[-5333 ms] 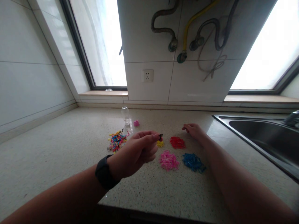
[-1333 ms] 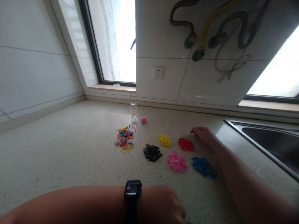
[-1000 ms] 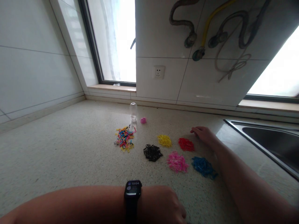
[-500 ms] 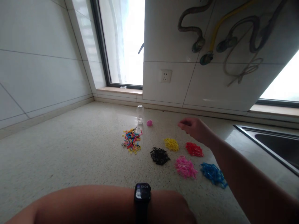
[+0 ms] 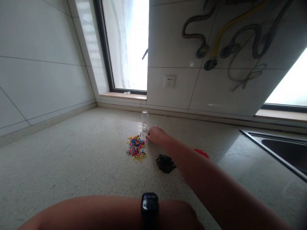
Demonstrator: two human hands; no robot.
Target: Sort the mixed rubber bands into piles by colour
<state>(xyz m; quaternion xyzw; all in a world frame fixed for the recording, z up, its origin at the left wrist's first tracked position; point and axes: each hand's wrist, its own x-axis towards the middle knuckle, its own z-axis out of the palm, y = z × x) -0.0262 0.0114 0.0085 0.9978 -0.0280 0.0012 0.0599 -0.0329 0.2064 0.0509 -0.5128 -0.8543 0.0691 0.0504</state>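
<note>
My right hand reaches to the right edge of a mixed-colour pile of small rubber bands. Its thumb and forefinger are pinched together on a pink rubber band at that edge. Just behind stands a clear plastic bottle. A pile of black rubber bands lies nearer to me, and part of a red pile shows past my forearm. That forearm hides the yellow, pink and blue piles. My left hand rests at the bottom, below a wrist watch, with its fingers hidden.
The speckled countertop meets a tiled wall with a power socket. A metal sink is set in at the right. Hoses and valves hang on the wall, and a window stands behind the bottle.
My right hand has moved left from above the red and yellow piles to the mixed pile and pinched a band. Its arm now covers several piles and the hand hides the pink cap.
</note>
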